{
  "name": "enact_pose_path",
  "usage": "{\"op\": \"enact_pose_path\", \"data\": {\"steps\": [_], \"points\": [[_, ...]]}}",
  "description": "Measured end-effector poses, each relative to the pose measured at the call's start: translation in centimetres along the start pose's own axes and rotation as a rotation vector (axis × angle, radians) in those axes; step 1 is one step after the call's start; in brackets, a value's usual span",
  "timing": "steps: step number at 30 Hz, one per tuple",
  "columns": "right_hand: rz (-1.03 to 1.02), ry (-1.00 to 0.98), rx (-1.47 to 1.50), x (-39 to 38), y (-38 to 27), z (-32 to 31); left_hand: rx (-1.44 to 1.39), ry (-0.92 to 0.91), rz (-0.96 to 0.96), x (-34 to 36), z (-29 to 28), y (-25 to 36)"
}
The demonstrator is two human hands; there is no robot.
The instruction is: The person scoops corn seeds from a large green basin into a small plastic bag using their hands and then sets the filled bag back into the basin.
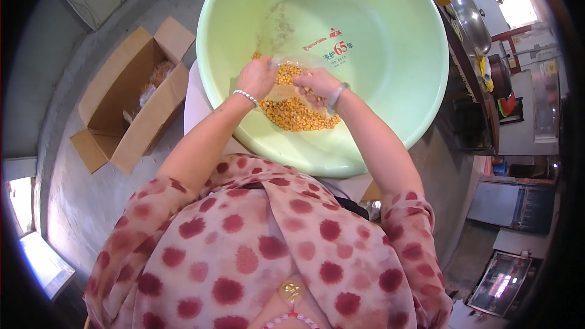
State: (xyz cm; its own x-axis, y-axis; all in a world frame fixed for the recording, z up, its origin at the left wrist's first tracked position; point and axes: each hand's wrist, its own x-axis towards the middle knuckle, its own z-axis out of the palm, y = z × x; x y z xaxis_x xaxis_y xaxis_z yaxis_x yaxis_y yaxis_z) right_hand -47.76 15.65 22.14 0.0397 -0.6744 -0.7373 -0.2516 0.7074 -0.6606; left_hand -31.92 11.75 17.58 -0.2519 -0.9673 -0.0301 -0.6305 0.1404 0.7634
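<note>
A large pale green basin (396, 85) stands in front of me. Yellow corn kernels (295, 116) lie heaped on its near side. Above the heap, my left hand (257, 77), with a beaded bracelet at the wrist, is closed on the edge of a clear plastic bag (281, 92). More kernels show inside the bag. Beside it, my right hand (323, 83), wearing a pale bangle, has its fingers curled at the bag's mouth, with kernels against its palm. A few kernels sit just beyond my left hand, near a dusty smear on the basin wall.
An uncovered cardboard box (116, 79) with plastic-wrapped contents stands on the floor at left. Along the right side runs a dark counter (466, 85) bearing a shiny metal lid (469, 18) and a dark red pot (501, 76). The basin rests on a pale support (194, 94).
</note>
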Motion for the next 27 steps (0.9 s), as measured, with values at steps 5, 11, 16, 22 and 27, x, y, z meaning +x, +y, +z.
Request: {"op": "enact_pose_path", "data": {"steps": [5, 11, 16, 22, 27], "points": [[-0.005, 0.143, 0.115, 5.5, -1.5, 1.0, -0.031, -0.001, 0.019, -0.6, -0.3, 0.2], [-0.186, 0.269, -0.052, 8.4, 0.3, 2.3, -0.024, -0.007, -0.079, -1.0, -1.0, 0.6], [-0.098, 0.251, -0.008, 8.6, 1.0, 1.3, -0.069, 0.013, -0.084, -1.0, -0.9, 0.7], [-0.388, 0.296, -0.693, 4.8, 2.2, -2.8, -0.080, 0.003, -0.086, -0.6, -0.5, 0.5], [-0.241, 0.195, -1.414, -1.6, 1.9, -4.2, -0.004, -0.007, -0.037, -0.6, -0.1, 0.2]]}}
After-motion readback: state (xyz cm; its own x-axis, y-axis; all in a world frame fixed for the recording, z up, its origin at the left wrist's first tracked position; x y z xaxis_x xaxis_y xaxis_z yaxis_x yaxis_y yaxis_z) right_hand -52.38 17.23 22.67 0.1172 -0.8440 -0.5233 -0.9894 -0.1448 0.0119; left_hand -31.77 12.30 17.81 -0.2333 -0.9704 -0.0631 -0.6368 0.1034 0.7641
